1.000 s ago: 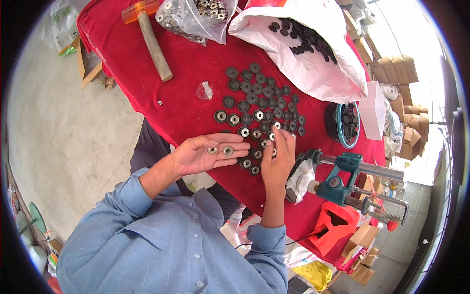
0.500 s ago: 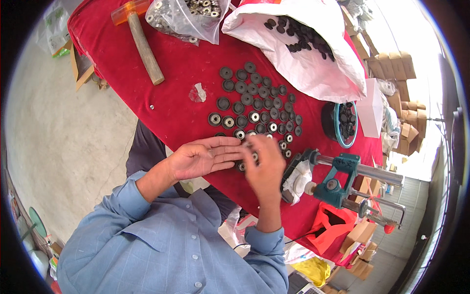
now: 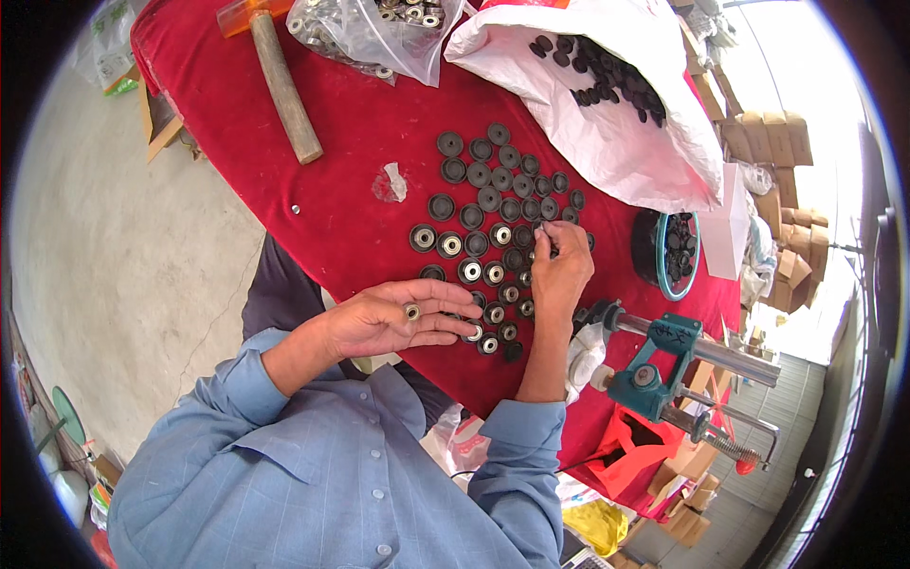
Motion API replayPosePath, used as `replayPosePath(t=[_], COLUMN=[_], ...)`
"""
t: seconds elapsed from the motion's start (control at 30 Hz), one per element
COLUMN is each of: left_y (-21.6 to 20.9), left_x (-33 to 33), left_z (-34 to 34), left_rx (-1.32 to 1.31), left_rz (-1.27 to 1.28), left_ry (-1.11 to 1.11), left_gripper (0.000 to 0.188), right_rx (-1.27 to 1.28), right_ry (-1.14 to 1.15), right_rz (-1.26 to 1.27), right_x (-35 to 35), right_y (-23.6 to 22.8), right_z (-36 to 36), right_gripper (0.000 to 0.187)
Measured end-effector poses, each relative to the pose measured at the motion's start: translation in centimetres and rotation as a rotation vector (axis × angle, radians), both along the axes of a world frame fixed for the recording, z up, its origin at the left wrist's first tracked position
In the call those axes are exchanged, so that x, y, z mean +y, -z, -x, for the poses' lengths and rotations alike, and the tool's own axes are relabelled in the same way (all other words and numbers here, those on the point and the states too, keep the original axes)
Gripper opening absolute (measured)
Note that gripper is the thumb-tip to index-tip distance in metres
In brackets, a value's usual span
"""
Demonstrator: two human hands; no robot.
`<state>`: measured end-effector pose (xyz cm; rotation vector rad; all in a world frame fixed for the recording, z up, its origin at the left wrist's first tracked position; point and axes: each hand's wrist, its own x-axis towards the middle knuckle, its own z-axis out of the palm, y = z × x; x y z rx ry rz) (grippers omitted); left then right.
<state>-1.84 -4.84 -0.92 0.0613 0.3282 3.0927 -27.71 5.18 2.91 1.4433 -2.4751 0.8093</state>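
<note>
My left hand [image 3: 393, 313] is palm up with its fingers stretched out, and a small metal bearing [image 3: 412, 311] rests in it by the thumb. Over the far right part of a group of black round caps [image 3: 471, 216], my right hand [image 3: 564, 261] pinches a small metal piece, apparently another bearing, mostly hidden by the fingertips. Several caps nearer to me have a shiny bearing [image 3: 449, 245] in the centre. Farther caps show bare dark centres. Some caps lie partly under my left fingers.
A red cloth [image 3: 365, 228] covers the table. On it are a wooden-handled hammer [image 3: 284, 90], a clear bag of bearings [image 3: 365, 38], a white sack [image 3: 588, 142] of black caps, a blue-rimmed tub [image 3: 638, 251] and a green hand press [image 3: 654, 370] at the right.
My right hand has moved away from my left, far and to the right, over the caps. A bearing now shows in my left hand. The view has shifted slightly.
</note>
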Motion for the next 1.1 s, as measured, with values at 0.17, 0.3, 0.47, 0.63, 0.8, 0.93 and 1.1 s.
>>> replayPosePath(t=[0.17, 0.3, 0.47, 0.63, 0.8, 0.93, 1.1], left_y=[0.1, 0.0, -1.3, -3.6, -3.2, -4.1, -4.2], left_x=[-0.1, -0.2, -1.0, -1.6, -1.7, -0.2, -0.7], left_z=[-0.1, -0.3, -1.6, -2.2, -2.3, -1.1, -0.6], left_rx=[-0.013, -0.017, -0.090, -0.238, -0.381, -0.446, -0.389], left_rz=[-0.030, -0.016, 0.239, 0.523, 0.862, 1.271, 1.634], left_ry=[0.014, -0.004, -0.100, -0.137, -0.186, -0.308, -0.380], left_gripper=[0.074, 0.071, 0.054, 0.028, 0.021, 0.032, 0.063], right_rx=[0.088, 0.259, 0.272, 0.145, -0.331, -0.713, -0.963], right_ry=[0.017, 0.028, 0.024, 0.032, -0.148, -0.263, -0.241], right_rz=[-0.064, -0.175, -0.255, -0.151, 0.120, 0.016, 0.021], right_x=[0.8, 1.4, 1.1, 1.5, 1.7, 1.7, 1.7], right_y=[0.2, 0.5, -0.2, -1.0, -4.7, -3.8, -3.5], right_z=[-1.1, -2.3, -1.5, -1.1, -8.8, -13.2, -13.0], right_gripper=[0.021, 0.032, 0.041, 0.030, 0.024, 0.025, 0.022])
